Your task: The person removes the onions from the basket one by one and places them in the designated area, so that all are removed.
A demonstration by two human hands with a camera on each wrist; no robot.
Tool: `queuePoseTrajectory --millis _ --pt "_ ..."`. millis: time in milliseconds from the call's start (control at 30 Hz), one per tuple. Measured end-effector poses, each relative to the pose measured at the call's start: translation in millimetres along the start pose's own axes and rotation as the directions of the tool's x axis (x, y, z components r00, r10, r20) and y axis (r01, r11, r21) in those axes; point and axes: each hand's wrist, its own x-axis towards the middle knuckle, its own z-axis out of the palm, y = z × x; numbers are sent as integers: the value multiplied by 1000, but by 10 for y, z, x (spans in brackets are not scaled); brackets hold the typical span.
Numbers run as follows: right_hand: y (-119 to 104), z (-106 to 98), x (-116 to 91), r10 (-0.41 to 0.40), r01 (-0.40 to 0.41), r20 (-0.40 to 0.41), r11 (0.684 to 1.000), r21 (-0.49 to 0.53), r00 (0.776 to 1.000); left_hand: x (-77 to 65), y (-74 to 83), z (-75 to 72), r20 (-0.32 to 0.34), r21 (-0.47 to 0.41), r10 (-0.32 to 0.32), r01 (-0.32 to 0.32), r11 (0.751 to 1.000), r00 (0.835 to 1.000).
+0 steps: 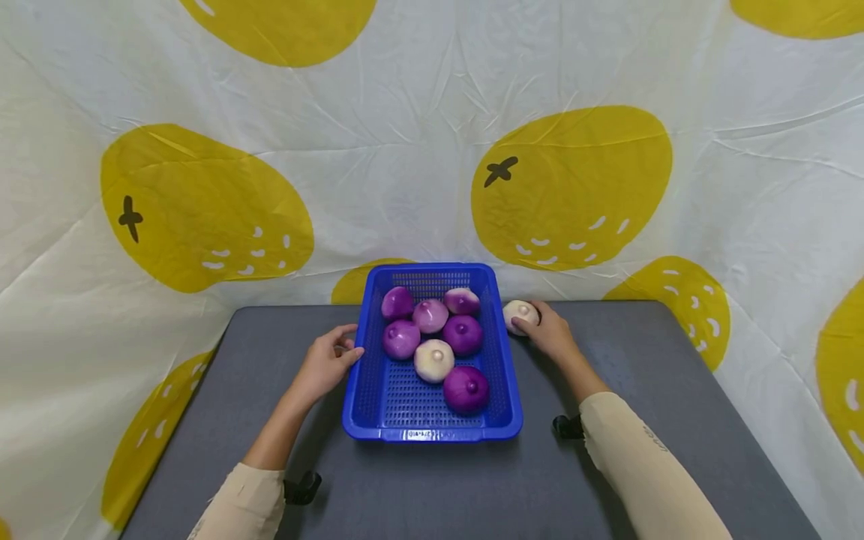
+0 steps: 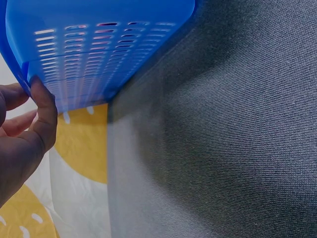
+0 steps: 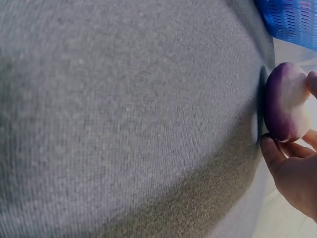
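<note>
The gray surface (image 1: 432, 491) extends left, right and in front of the blue basket (image 1: 432, 433), whose left rim the left grip (image 1: 328, 361) pinches. Near the far edge, just right of the basket, the right grip (image 1: 550, 330) pinches a rounded onion (image 1: 520, 313), creamy above, purple below.

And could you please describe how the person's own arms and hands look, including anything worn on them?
The left sleeve and right sleeve are beige, ending on the forearm. A small black device shows at the left cuff, a similar one at the right. The right sleeve's dark marking is unreadable. The left hand and right hand wear no gloves.
</note>
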Motion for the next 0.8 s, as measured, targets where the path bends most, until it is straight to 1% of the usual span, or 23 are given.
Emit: queuePoseTrajectory --millis 300,433,567,700,800 --pt "-9 -41 -31 -18 18 20 1000 3 1000 -6 13 -3 2 7 -9 9 1000 1000" --pt "-1 -87 -36 -27 26 25 999 42 999 -6 15 1 4 10 -11 11 1000 1000" --pt "-18 -178 -35 -35 31 40 995 92 999 0 8 3 4 12 -15 15 1000 1000" --pt "-75 -291 -43 -50 42 60 991 130 997 7 7 0 4 9 -13 13 1000 1000" --pt "-128 -356 -55 -76 65 65 986 155 995 7 10 -3 6 8 -8 8 1000 1000"
